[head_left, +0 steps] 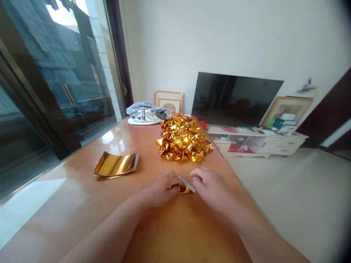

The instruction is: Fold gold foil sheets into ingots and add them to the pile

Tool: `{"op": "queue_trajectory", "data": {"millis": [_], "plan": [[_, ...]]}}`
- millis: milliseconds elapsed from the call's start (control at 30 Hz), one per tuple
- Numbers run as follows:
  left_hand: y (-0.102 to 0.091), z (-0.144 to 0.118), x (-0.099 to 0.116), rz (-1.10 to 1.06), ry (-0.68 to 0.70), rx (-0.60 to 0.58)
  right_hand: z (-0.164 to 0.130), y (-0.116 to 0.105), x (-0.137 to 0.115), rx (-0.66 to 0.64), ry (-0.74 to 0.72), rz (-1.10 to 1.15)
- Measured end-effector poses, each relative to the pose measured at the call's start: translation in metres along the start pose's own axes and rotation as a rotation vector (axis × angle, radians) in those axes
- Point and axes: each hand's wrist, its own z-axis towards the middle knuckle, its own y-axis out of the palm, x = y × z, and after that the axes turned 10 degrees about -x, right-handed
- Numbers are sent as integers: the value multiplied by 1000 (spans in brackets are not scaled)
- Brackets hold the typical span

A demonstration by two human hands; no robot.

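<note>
On the wooden table, a small folded sheet of gold foil paper (187, 190) with a pale strip along one edge lies partly under my left hand (166, 188). The fingers of that hand are bent and pressed together on it, hiding its left part. Just to the right is my right hand (212, 182), its fingers curled in and thumb close to them. It sits beside the paper's right end, and nothing shows in its fingers. Beyond both hands rises a heap of folded gold foil pieces (185, 138). A stack of flat gold foil sheets (116, 165) rests to the left.
At the far end of the table (153, 226) lies a bundle of grey and silvery cloth (146, 113), near framed pictures (168, 98). A television (236, 98) stands on a low white cabinet (274, 142) to the right. Along the left runs a glass door (55, 73).
</note>
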Motion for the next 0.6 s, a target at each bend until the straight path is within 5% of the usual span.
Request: {"op": "queue_trajectory", "data": {"millis": [267, 600], "plan": [[5, -1, -1, -34, -141, 54, 11, 10, 19, -111, 116, 64], [5, -1, -4, 15, -88, 48, 16, 35, 26, -135, 168, 83]]}}
